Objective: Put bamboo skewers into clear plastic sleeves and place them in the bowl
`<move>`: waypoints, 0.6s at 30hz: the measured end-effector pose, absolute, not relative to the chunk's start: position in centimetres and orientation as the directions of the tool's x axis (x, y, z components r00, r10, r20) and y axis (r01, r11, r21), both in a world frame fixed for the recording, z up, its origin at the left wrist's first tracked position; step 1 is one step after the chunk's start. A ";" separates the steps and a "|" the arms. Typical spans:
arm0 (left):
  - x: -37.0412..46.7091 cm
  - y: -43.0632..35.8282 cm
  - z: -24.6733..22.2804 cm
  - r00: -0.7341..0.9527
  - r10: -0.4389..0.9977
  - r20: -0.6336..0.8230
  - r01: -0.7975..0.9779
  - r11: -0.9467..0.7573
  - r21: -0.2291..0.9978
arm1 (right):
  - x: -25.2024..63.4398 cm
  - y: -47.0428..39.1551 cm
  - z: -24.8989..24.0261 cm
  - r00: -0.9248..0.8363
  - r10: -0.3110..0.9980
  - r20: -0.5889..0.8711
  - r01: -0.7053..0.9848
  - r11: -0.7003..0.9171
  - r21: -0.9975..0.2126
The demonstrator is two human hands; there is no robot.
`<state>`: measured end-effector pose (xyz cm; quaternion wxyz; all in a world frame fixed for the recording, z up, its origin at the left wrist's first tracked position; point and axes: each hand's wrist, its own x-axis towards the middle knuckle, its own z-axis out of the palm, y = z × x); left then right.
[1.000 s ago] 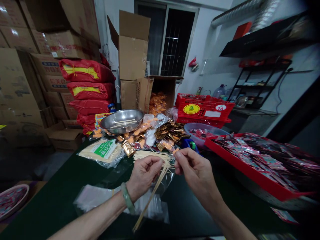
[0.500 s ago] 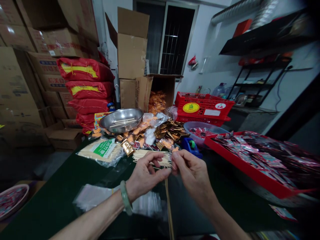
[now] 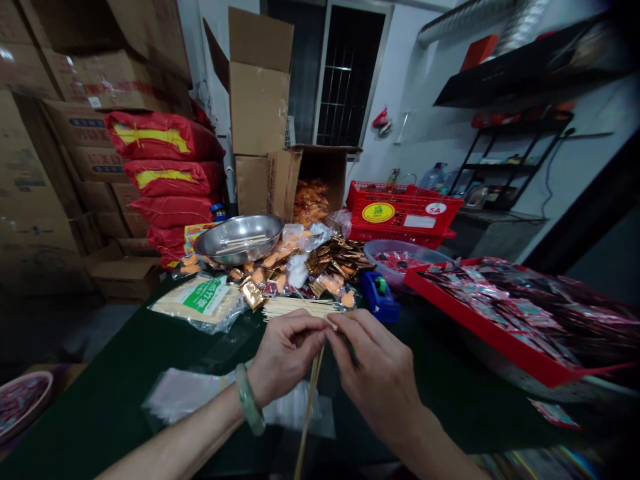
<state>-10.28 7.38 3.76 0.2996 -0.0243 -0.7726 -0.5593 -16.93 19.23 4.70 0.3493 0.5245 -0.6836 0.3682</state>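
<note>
My left hand (image 3: 285, 360), a green bangle (image 3: 249, 399) on its wrist, pinches a few thin bamboo sticks (image 3: 311, 400) near their upper ends. The sticks slant down toward me from between both hands. Opposite, my right hand (image 3: 385, 363) also closes thumb and fingers on the sticks, its fingertips meeting the left ones. Just behind the fingers lies a row of loose bamboo sticks (image 3: 290, 308). Beneath my left forearm are clear plastic bags (image 3: 185, 397) on the dark green table (image 3: 115, 407). What the fingertips cover is hidden.
A blue tape dispenser (image 3: 379, 308) stands beyond my right hand. At right is a red tray (image 3: 493, 343) full of small packets. Behind are a metal bowl (image 3: 273, 230), gold sachets (image 3: 337, 257), a bag of sticks (image 3: 173, 303) and a red basket (image 3: 405, 200).
My hands have come together, fingertips meeting, and shifted slightly left in the view. The lower ends of the sticks have swung left. The camera view has turned a little.
</note>
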 end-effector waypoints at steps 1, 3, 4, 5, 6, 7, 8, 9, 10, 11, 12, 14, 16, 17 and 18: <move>-10.1 7.4 3.9 -0.817 -0.242 0.523 0.378 0.461 0.803 | -16.9 19.3 4.5 -0.204 -0.472 0.858 -0.972 0.200 -0.121; -9.9 7.6 4.2 -0.819 -0.131 0.558 0.364 0.634 0.683 | -17.0 19.3 4.0 -0.177 -0.503 0.846 -0.971 0.228 -0.068; -9.8 7.6 4.3 -0.823 -0.076 0.563 0.354 0.706 0.614 | -17.1 19.4 3.8 -0.162 -0.520 0.838 -0.969 0.246 -0.034; -9.7 7.7 4.4 -0.827 -0.026 0.561 0.347 0.763 0.546 | -17.1 19.4 3.7 -0.154 -0.537 0.829 -0.963 0.268 -0.005; -9.6 7.8 4.5 -0.831 0.016 0.556 0.343 0.802 0.489 | -17.1 19.5 3.6 -0.156 -0.547 0.822 -0.958 0.286 0.009; -9.6 7.8 4.5 -0.833 0.048 0.551 0.346 0.822 0.452 | -17.3 19.5 3.6 -0.174 -0.556 0.813 -0.956 0.294 -0.004; -9.6 7.9 4.6 -0.835 0.067 0.546 0.357 0.821 0.445 | -17.5 19.6 3.6 -0.207 -0.562 0.801 -0.957 0.288 -0.045; -9.6 7.9 4.7 -0.838 0.072 0.541 0.372 0.801 0.469 | -17.9 19.9 3.6 -0.252 -0.559 0.790 -0.954 0.278 -0.108; -9.6 7.8 4.8 -0.845 0.060 0.531 0.382 0.764 0.520 | -18.6 20.3 3.6 -0.312 -0.542 0.780 -0.944 0.274 -0.187; -9.6 7.7 4.9 -0.857 0.033 0.514 0.381 0.711 0.591 | -19.4 21.1 3.6 -0.384 -0.510 0.769 -0.920 0.281 -0.273; -9.5 7.5 5.0 -0.870 -0.012 0.493 0.371 0.641 0.672 | -20.4 22.1 3.4 -0.466 -0.468 0.751 -0.883 0.300 -0.361; -9.4 6.9 5.0 -0.882 -0.147 0.447 0.339 0.459 0.821 | -22.6 25.1 2.4 -0.637 -0.378 0.672 -0.770 0.361 -0.526; -9.2 6.1 5.0 -0.879 -0.300 0.371 0.303 0.249 0.920 | -24.3 28.9 0.5 -0.755 -0.417 0.506 -0.653 0.405 -0.640; -9.2 5.7 5.0 -0.876 -0.362 0.319 0.282 0.153 0.947 | -24.8 30.9 -0.9 -0.793 -0.469 0.389 -0.594 0.454 -0.664; -9.1 5.3 5.0 -0.876 -0.403 0.266 0.259 0.074 0.963 | -24.9 32.7 -2.3 -0.808 -0.498 0.315 -0.560 0.482 -0.674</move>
